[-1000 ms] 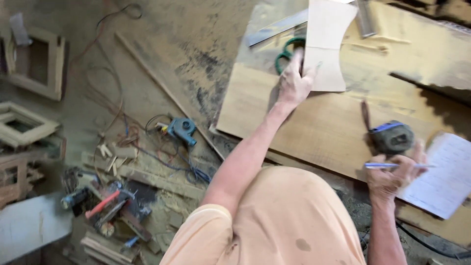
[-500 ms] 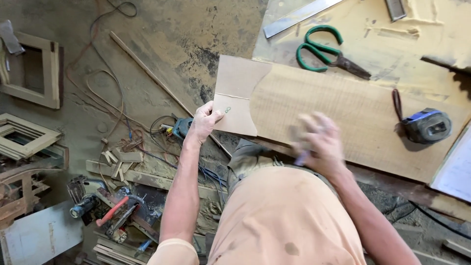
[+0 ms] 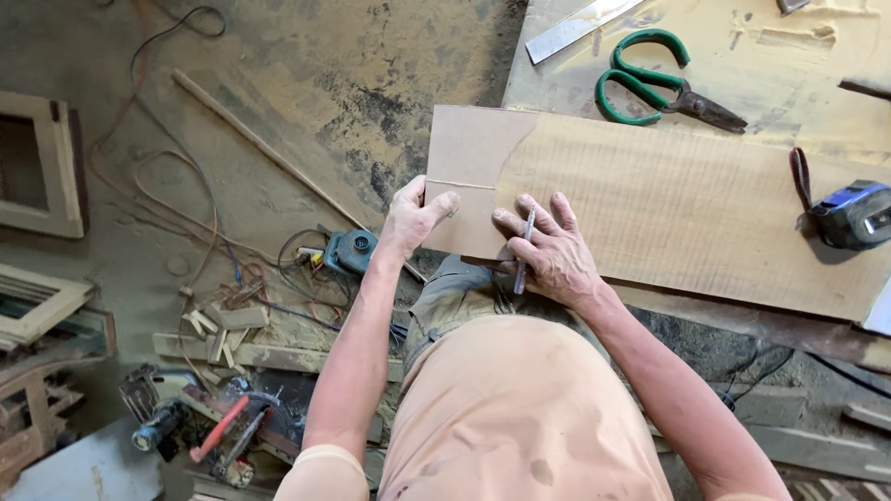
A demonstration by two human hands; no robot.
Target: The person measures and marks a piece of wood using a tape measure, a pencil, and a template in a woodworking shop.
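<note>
Left hand [image 3: 413, 218]: gripping the left edge of a flat brown cardboard template [image 3: 469, 162] with one concave curved side; thumb pressing down on top, remaining fingers curling under the edge and mostly hidden

Right hand [image 3: 549, 258]: lying palm-down across the template's lower right corner; fingers spreading flat over card and wood, a slim silver-grey pen [image 3: 522, 250] being pinched between index and middle finger, tip pointing away from the body

Cardboard template: lying flat on the left end of a long pale wooden board [image 3: 668, 223], left portion overhanging the board's end, curved side facing along the grain

Changing since a second ago: template no longer being held up in the air over the scissors, now lying on the board; right hand no longer resting by the tape measure, now bearing on the card with the pen. Judging from this, placing of the card looking settled, with both hands steadying it; no pen line showing yet along the curve

Resting on the sawdust-covered workbench [image 3: 798, 56] beyond the board: green-handled metal scissors [image 3: 650, 83], a flat steel ruler [image 3: 580, 28]

Sitting on the board's right end, well apart from both hands: blue and black tape measure [image 3: 854, 215]

Lying on the dusty floor at left: blue corded power tool [image 3: 351, 250], thin wooden stick [image 3: 278, 158], small wooden frames [image 3: 37, 167], red-handled tool [image 3: 218, 431] among offcuts
</note>
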